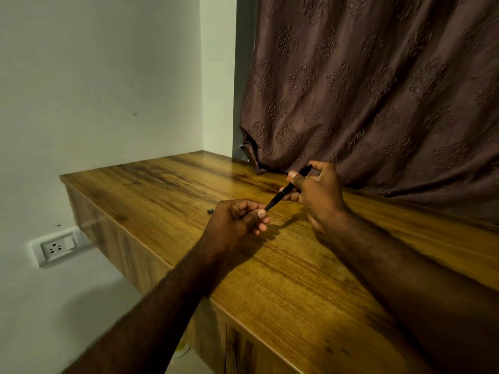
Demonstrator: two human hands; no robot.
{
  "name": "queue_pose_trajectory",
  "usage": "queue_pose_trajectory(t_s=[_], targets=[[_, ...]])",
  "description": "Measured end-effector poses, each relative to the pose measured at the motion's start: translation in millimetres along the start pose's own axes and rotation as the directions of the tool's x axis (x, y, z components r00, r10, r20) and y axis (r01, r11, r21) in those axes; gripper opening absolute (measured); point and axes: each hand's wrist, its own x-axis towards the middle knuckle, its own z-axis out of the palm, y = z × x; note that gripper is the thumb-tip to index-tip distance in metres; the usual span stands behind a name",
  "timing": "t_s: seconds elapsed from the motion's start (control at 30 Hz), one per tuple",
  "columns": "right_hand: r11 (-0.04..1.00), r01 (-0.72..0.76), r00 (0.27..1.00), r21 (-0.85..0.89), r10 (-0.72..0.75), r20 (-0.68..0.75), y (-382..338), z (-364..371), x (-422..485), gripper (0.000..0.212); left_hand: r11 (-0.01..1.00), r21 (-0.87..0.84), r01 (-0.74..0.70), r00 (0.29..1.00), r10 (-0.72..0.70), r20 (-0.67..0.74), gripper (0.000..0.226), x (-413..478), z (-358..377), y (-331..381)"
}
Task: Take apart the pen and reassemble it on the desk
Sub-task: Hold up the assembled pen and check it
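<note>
Head view: right hand right of centre, fingers closed round the black pen, held tilted above the wooden desk, tip pointing lower left. Left hand at centre, fingers curled, thumb and forefinger pinching at the pen tip. Small dark part lies on the desk just left of the left hand. Brown curtain fills upper right.

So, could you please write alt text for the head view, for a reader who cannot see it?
Two bare hands hold a black pen above a wooden desk: the right hand grips the barrel, the left hand pinches its tip. A small dark part lies on the desk; a brown curtain hangs behind.
</note>
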Motion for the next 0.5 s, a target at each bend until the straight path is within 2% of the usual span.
queue_pose_trajectory(t_s=[0.33,0.5], targets=[[0.999,-0.025,1.0,0.03,0.025,0.012,4.7,-0.4,-2.4,0.047,0.999,0.019,0.031,0.999,-0.031,-0.031,0.009,-0.8,-1.2,0.1],[0.998,-0.056,0.998,0.002,0.056,0.016,9.1,-0.7,-2.3,0.064,0.998,0.019,0.054,0.997,-0.053,-0.053,0.012,-1.6,0.1,3.1]])
